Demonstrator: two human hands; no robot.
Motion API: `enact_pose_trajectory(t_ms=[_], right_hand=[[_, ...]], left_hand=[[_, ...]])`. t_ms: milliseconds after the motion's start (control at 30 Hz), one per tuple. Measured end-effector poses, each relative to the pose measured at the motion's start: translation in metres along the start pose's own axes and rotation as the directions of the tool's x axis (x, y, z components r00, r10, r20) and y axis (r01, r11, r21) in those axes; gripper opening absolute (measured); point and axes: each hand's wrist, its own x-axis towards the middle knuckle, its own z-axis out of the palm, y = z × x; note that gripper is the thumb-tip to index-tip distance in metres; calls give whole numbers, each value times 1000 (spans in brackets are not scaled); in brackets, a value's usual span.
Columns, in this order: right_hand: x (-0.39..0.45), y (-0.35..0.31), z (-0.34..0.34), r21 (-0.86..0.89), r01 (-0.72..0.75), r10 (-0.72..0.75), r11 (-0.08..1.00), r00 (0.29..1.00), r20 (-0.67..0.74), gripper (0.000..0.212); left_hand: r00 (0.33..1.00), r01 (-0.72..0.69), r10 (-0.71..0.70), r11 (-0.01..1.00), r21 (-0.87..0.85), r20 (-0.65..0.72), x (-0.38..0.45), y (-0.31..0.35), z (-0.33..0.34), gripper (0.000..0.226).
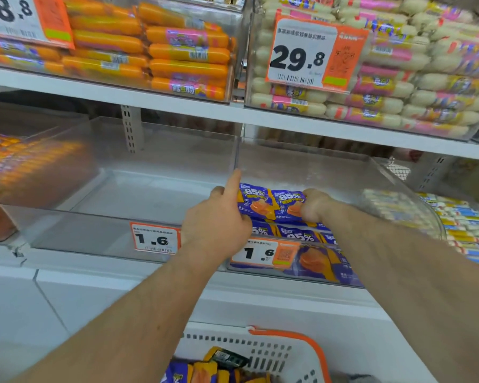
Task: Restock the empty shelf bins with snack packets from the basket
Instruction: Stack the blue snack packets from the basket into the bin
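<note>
Both hands reach into the clear right shelf bin [310, 161] on the middle shelf. Purple snack packets [271, 201] marked 85% lie in a row between them. My left hand [219, 217] presses the left end of that row, index finger pointing up along the bin's divider. My right hand [314, 204] is closed on the right end. More purple packets [293, 233] lie beneath in the bin. The clear left shelf bin [138, 189] holds nothing. At the bottom edge, the white basket [263, 352] with an orange handle contains several purple and orange packets [205, 369].
Price tags reading 1.6 [155, 239] hang on both bin fronts. Orange sausage packs [17, 167] fill the bin at left, striped packs [459, 222] the bin at right. The upper shelf [177, 100] carries bins of orange and white sausages close above the hands.
</note>
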Motion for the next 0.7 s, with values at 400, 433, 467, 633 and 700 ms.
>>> enact_pose_trajectory(t_ms=[400,433,467,633,700], right_hand=[[-3,1,1,-139,24,-21,990,999,26,35],[-6,0,-2,-130,23,-21,991,1000,16,39],[-10,-1,-5,-118,23,-24,993,1000,0,41],[-52,-10,-24,58,60,-47,997,977,-208,41],[-80,-15,-25,51,185,-143,981,883,-448,37]], left_hand=[[1000,-7,7,1000,-4,22,1,0,0,76],[1000,-10,10,1000,-4,26,1,0,-1,76],[999,-14,14,1000,-4,30,1,-1,-1,76],[996,-26,29,999,-40,84,1,0,-5,75],[993,-37,45,997,-70,109,0,1,-10,76]])
